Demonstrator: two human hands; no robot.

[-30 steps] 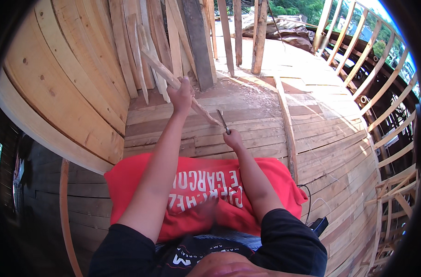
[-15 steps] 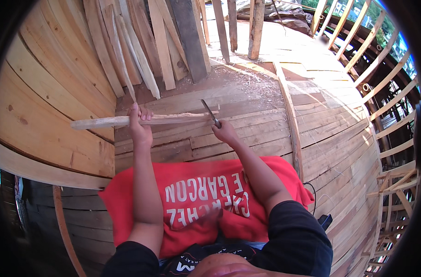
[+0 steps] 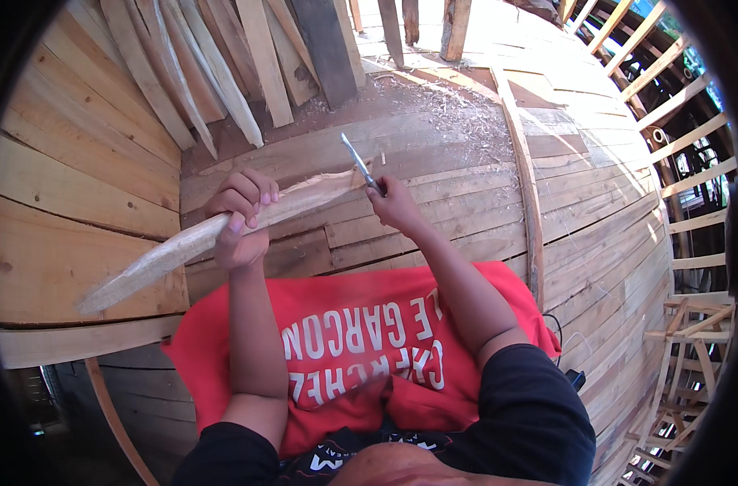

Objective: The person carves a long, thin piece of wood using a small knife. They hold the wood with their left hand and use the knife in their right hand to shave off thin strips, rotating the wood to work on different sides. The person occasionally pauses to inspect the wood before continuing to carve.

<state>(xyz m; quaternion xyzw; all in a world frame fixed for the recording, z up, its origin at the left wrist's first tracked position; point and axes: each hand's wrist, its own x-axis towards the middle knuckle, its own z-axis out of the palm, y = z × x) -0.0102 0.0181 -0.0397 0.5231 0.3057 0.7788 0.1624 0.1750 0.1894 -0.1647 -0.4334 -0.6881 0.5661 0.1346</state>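
Observation:
My left hand (image 3: 241,212) grips a long, rough strip of pale wood (image 3: 162,255) near its middle; the strip runs from lower left up to the right. My right hand (image 3: 395,204) holds a narrow metal blade (image 3: 355,158) by its handle, the blade pointing up and left. The blade's base meets the right end of the wood strip. Both hands are above a red cloth with white lettering (image 3: 361,340) on my lap.
Curved plank walls and flooring (image 3: 69,202) surround me. Several loose boards (image 3: 255,57) lean at the top, with wood shavings (image 3: 458,113) on the floor. A thin bent batten (image 3: 524,178) lies to the right, and open wooden ribs (image 3: 685,162) line the right edge.
The wood strip has swung from upright, through level, to slanting down to my left. My left hand came down and nearer with it. My right hand kept the blade at the strip's right end.

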